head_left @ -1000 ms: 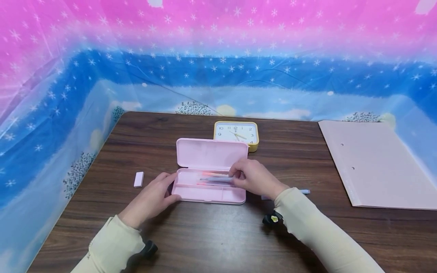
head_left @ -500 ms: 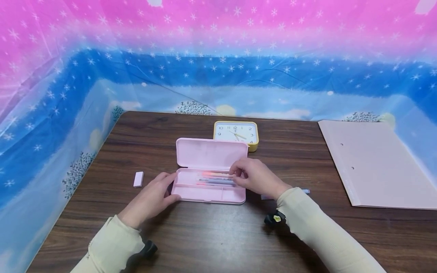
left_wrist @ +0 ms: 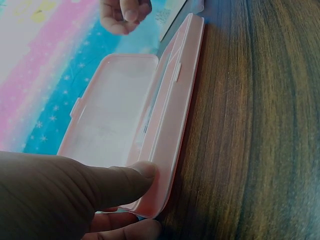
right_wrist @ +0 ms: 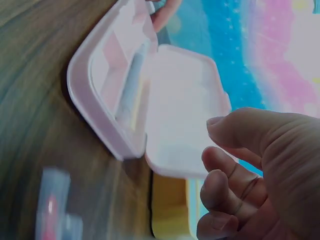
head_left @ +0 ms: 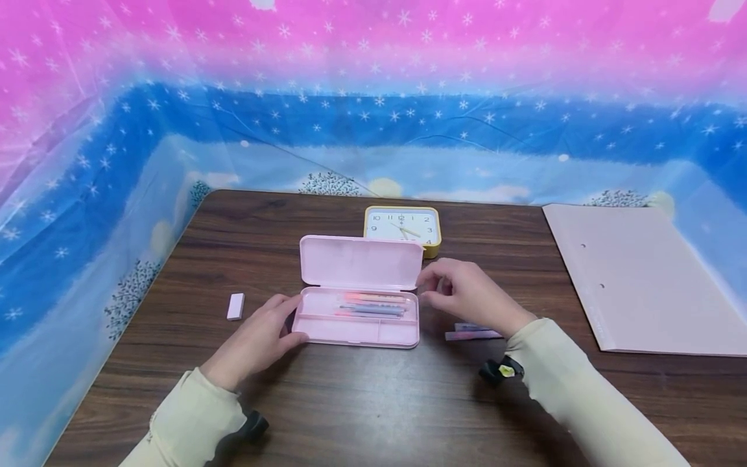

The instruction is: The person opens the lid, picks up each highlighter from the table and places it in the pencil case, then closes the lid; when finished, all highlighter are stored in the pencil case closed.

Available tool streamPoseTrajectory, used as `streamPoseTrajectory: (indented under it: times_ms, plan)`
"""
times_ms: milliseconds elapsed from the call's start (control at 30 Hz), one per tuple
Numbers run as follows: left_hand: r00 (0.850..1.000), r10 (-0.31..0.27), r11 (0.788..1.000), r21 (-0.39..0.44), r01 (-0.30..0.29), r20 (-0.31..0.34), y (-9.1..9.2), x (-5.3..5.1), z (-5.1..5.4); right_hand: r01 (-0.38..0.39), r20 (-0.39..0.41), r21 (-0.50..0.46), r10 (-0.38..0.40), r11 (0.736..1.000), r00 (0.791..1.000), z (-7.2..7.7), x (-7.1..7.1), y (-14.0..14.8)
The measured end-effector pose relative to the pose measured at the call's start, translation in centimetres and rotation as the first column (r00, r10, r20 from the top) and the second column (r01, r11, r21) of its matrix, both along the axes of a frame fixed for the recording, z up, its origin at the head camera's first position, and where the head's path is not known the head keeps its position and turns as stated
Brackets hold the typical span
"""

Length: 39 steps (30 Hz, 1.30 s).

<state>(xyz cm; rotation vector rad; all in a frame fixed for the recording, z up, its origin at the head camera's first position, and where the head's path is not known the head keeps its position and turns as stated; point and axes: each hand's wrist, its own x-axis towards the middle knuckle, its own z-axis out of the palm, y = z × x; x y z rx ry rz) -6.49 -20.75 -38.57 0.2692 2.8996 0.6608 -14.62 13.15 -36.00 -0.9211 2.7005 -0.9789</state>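
A pink pencil case point(head_left: 356, 329) lies on the table with its lid point(head_left: 362, 263) raised. Several pens point(head_left: 373, 305) rest in its rear compartment. My left hand point(head_left: 259, 337) holds the case's left end, with the thumb point(left_wrist: 142, 172) on the front wall and the other fingers round the end. My right hand point(head_left: 461, 292) is in the air just right of the case, fingers loosely bent and nothing between them, as the right wrist view shows. Below it on the table lie pens or markers point(head_left: 471, 332), partly hidden by that hand and its wrist in the head view.
Behind the raised lid stands a yellow-framed clock point(head_left: 430, 232), partly covered by it. A white eraser-like block point(head_left: 235, 307) lies left of the left hand. At the right is a large pale pink folder point(head_left: 648, 279) with two holes. A patterned cloth point(head_left: 373, 117) surrounds the table's far side.
My right hand has let go of the pens in the case and moved right, out of it. The pens in the compartment now show fully. My left hand has stayed in place.
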Motion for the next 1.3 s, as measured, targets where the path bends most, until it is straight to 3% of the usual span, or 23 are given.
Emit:
streamPoseTrajectory:
  times_ms: [233,467,867,1133,1300]
  plan:
    - [1.0,-0.011,1.0,-0.002,0.011,-0.019,-0.1,0.0,-0.1,0.079,0.003,0.048,-0.079,0.996,0.997,0.9,0.1,3.2]
    - [1.0,-0.01,1.0,-0.004,0.01,-0.011,0.0,0.0,0.0,0.124,-0.005,0.08,-0.124,0.989,0.992,0.7,0.3,6.5]
    - [1.0,-0.015,1.0,0.001,0.015,-0.016,0.0,-0.1,0.1,0.217,0.027,0.115,-0.222,0.969,0.975,-1.5,2.0,11.8]
    - [1.0,-0.017,1.0,-0.001,0.017,-0.016,0.0,0.0,0.2,0.231,0.089,0.159,-0.246,0.96,0.965,-2.8,2.7,14.0]
    - [1.0,-0.016,1.0,0.0,0.016,-0.009,0.0,0.0,0.1,0.225,0.056,0.189,-0.239,0.956,0.969,-3.6,2.8,14.4]
